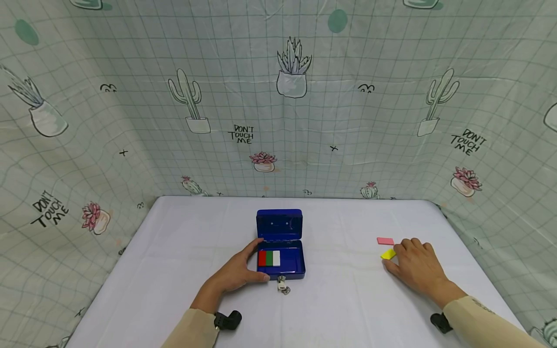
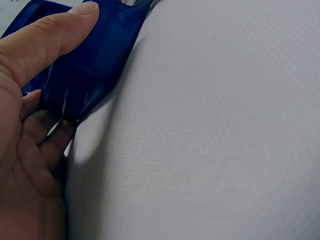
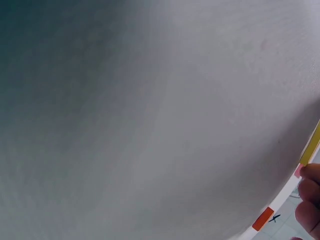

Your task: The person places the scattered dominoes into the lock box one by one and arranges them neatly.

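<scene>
A blue metal cash box stands with its lid raised. My left hand holds its left side, the thumb at the front edge and fingers at the far left. Inside, along the left, lie a red block, a green block and a white block. A lock with keys is at the box's front. Far to the right, my right hand pinches a yellow block between thumb and fingers, close to the table. Just behind it lies a pink block.
A white cloth covers the table. Behind and at both sides hangs a grid-patterned curtain with plant drawings. In the right wrist view an orange-red piece lies near the table's edge.
</scene>
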`<action>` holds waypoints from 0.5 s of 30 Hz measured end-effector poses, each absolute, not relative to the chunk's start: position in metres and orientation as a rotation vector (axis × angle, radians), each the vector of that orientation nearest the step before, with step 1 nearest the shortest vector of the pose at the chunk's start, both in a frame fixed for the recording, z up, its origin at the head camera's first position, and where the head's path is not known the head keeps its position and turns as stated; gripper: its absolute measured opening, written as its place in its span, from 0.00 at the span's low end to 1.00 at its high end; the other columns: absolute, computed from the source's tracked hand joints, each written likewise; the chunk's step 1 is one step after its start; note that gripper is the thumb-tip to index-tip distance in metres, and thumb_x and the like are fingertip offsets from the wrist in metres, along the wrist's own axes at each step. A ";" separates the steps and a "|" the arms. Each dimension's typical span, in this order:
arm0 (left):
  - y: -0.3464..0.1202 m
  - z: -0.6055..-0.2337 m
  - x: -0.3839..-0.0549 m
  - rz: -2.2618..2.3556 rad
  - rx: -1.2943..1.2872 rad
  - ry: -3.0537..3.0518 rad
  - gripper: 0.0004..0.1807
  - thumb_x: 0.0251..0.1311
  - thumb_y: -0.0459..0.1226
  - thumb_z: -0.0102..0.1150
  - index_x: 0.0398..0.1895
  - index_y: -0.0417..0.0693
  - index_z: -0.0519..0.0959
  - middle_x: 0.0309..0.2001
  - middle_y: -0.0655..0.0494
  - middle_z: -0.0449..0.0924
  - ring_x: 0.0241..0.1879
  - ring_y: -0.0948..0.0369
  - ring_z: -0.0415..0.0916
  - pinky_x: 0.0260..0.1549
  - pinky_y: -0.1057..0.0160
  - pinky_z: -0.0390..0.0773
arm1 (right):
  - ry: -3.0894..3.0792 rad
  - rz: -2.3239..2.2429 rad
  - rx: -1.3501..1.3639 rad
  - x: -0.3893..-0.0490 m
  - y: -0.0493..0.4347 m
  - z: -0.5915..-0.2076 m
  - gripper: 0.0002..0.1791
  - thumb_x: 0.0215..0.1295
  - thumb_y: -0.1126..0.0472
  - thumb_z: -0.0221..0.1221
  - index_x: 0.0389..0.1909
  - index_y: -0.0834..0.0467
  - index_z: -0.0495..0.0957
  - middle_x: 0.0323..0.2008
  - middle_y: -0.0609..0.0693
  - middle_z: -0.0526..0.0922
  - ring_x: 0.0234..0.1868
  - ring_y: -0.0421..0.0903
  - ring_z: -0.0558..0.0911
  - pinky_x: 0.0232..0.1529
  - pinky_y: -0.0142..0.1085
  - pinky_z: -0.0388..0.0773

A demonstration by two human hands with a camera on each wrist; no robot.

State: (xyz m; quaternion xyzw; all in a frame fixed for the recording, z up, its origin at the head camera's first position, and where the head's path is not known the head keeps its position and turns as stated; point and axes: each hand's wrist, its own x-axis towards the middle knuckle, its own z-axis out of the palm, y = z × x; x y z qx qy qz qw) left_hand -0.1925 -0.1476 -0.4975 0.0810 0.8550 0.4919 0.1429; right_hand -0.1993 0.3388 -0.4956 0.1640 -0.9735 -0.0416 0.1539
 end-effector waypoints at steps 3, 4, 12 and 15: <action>-0.148 -0.498 -0.192 1.423 0.233 2.465 0.60 0.51 0.46 0.84 0.85 0.62 0.57 0.83 0.43 0.56 0.82 0.39 0.52 0.77 0.29 0.54 | -2.816 -0.108 0.480 -0.200 0.339 -0.497 0.25 0.64 0.43 0.70 0.41 0.64 0.83 0.38 0.57 0.81 0.41 0.58 0.78 0.39 0.54 0.72; -0.148 -0.498 -0.192 1.422 0.232 2.466 0.60 0.51 0.46 0.84 0.85 0.62 0.57 0.83 0.43 0.56 0.82 0.39 0.52 0.77 0.29 0.53 | -2.827 -0.101 0.479 -0.200 0.339 -0.497 0.25 0.64 0.43 0.69 0.42 0.64 0.83 0.39 0.58 0.82 0.42 0.58 0.78 0.40 0.54 0.72; -0.148 -0.499 -0.192 1.407 0.242 2.476 0.60 0.50 0.48 0.84 0.85 0.63 0.57 0.84 0.44 0.55 0.82 0.39 0.51 0.77 0.30 0.54 | -2.909 0.040 0.416 -0.201 0.340 -0.496 0.25 0.65 0.44 0.70 0.46 0.64 0.83 0.44 0.60 0.82 0.47 0.61 0.77 0.42 0.56 0.72; -0.148 -0.499 -0.192 1.399 0.239 2.485 0.59 0.51 0.48 0.84 0.85 0.63 0.57 0.84 0.44 0.56 0.82 0.39 0.52 0.77 0.30 0.54 | -2.874 0.066 0.447 -0.203 0.339 -0.495 0.24 0.65 0.46 0.70 0.45 0.63 0.83 0.44 0.60 0.83 0.47 0.60 0.77 0.42 0.55 0.71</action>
